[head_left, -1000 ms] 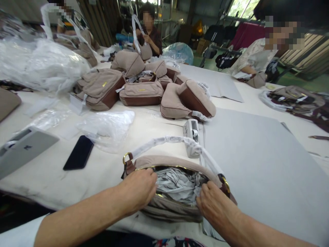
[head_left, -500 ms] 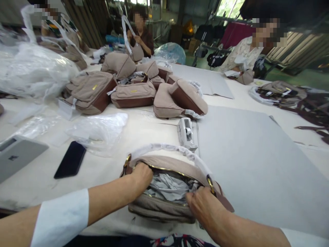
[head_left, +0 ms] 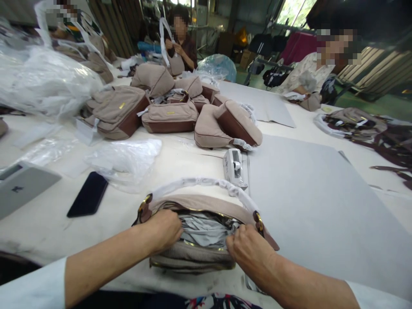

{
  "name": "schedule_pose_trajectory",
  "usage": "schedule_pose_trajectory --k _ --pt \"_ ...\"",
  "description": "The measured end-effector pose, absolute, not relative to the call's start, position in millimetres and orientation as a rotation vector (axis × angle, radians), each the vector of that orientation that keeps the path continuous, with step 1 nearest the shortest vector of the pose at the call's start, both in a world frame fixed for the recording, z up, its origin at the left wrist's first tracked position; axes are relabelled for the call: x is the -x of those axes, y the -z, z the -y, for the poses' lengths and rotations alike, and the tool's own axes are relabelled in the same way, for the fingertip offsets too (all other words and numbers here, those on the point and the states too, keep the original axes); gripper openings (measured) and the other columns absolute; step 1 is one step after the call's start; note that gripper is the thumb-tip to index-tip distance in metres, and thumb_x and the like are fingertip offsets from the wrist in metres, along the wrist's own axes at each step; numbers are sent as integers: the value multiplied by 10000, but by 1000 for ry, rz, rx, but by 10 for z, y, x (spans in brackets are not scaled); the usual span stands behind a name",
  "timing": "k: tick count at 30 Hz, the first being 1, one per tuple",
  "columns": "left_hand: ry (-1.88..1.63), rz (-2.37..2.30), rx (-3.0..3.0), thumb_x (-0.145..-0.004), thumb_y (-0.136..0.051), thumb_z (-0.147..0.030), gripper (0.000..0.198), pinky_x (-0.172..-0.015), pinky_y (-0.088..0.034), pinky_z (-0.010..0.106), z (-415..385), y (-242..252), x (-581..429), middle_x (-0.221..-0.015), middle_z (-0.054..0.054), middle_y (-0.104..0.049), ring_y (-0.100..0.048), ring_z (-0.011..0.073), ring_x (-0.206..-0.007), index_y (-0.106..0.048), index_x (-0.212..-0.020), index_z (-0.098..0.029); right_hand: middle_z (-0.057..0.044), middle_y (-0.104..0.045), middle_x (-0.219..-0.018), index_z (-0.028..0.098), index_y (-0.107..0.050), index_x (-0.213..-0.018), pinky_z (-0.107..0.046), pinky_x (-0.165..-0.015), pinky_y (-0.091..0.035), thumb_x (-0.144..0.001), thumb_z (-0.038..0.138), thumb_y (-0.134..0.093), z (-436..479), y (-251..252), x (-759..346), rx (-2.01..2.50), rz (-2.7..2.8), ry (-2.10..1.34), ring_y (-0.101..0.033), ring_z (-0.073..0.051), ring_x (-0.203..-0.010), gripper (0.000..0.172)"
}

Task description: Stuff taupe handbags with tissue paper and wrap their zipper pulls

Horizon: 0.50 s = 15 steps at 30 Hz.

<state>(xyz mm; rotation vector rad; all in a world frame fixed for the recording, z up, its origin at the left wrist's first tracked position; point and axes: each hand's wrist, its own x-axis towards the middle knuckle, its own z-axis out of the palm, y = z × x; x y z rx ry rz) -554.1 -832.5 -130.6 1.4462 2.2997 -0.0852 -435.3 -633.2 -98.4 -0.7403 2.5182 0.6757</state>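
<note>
A taupe handbag [head_left: 193,256] stands close in front of me, its zip opening apart and its arched handle [head_left: 202,182] wrapped in white film. Crumpled pale grey stuffing [head_left: 204,229] fills the inside. At the left end of the opening, my left hand [head_left: 165,229] is closed on the bag's edge, its fingertips hidden inside. My right hand [head_left: 249,246] grips the right end of the opening, with fingers curled over the rim. Gold rings join the handle to brown tabs on both sides.
A tape dispenser [head_left: 234,168] stands behind the bag, beside a large grey sheet [head_left: 322,201]. On the left lie a dark phone [head_left: 88,194], a grey device [head_left: 25,189] and clear plastic bags [head_left: 125,161]. Several taupe bags [head_left: 170,116] are piled farther back. Co-workers sit around the table.
My left hand has moved left and pulled back a little from inside the bag. The bag has shifted slightly left with both hands, and the stuffing looks flatter.
</note>
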Motion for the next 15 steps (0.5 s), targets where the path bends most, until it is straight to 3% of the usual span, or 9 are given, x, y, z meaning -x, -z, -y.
schedule_pose_trajectory --k 3,7,10,13,15 --pt "180 -2349 -1369 -772 -485 -84 195 -605 -424 309 8272 1239 5505 -662 93 -636 -573 225 -632 -659 -688 -113 -129 -627 -700 119 -599 -809 -397 -554 -452 -718 121 -577 6293 969 4326 751 -2613 -739 -587 -271 -649 94" --pt "-68 -2332 -1591 -823 -524 -333 243 -708 -454 381 8136 1128 5435 -886 124 -655 -599 285 -831 -658 -882 -140 -100 -618 -689 131 -610 -745 -367 -563 -439 -708 104 -567 6265 960 4303 893 -2714 -712 -563 -237 -642 62" --pt "-26 -2251 -1500 -830 -486 -496 419 -685 -468 371 8108 1209 5380 -862 132 -669 -624 277 -779 -681 -856 -126 -67 -590 -613 153 -584 -701 -408 -635 -447 -729 97 -519 6180 903 4250 918 -2807 -662 -544 -217 -595 90" --pt "-109 -2334 -1439 -834 -484 -502 430 -722 -466 387 8111 1253 5340 -861 131 -664 -620 276 -789 -672 -867 -117 -95 -654 -931 159 -602 -943 -498 -873 -394 -811 80 -404 5965 745 4154 1046 -3026 -486 -585 -249 -892 251" --pt "-296 -2368 -1462 -831 -515 -459 353 -752 -460 372 8065 1201 5319 -877 110 -648 -598 261 -837 -650 -865 -133 -93 -585 -1175 188 -533 -1152 -527 -987 -320 -866 137 -404 5790 637 4086 1096 -3160 -295 -511 -257 -1103 317"
